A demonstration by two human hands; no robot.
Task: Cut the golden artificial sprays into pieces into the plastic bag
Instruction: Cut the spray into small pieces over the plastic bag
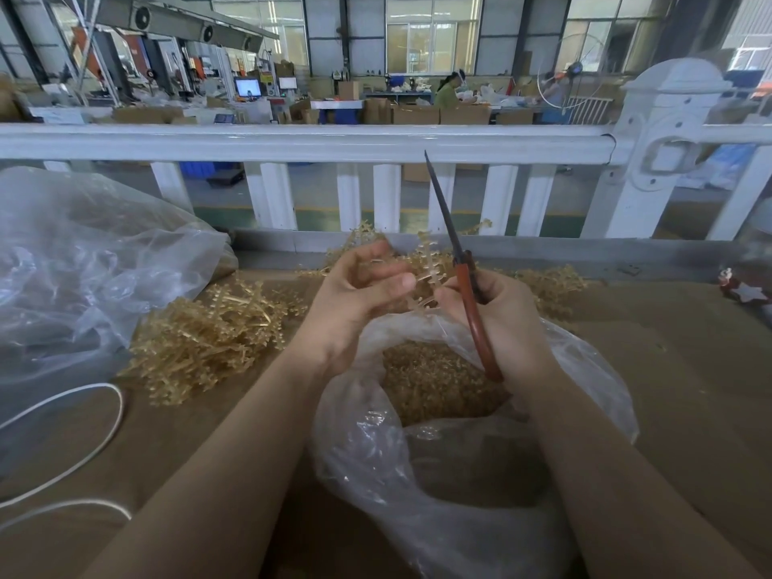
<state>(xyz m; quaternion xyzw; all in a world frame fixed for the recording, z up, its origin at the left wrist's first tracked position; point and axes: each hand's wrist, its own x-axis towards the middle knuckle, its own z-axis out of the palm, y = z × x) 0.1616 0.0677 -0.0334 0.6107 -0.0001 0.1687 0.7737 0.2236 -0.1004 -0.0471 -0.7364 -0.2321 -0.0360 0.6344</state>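
My left hand [359, 290] pinches a golden artificial spray [426, 265] above the open clear plastic bag [376, 445]. My right hand [501, 319] grips red-handled scissors [470, 302], whose dark blades point up and away, closed together. Golden cut pieces [434, 382] fill the bottom of the bag. A pile of uncut golden sprays [209, 332] lies to the left on the brown table, and more sprays [555, 286] lie behind my hands.
A large crumpled clear bag [83, 269] sits at the left. A white cord [83, 449] loops on the brown table [689, 369]. A white fence railing [334, 142] runs along the table's far edge. A small red-and-white ornament [745, 288] lies at the right.
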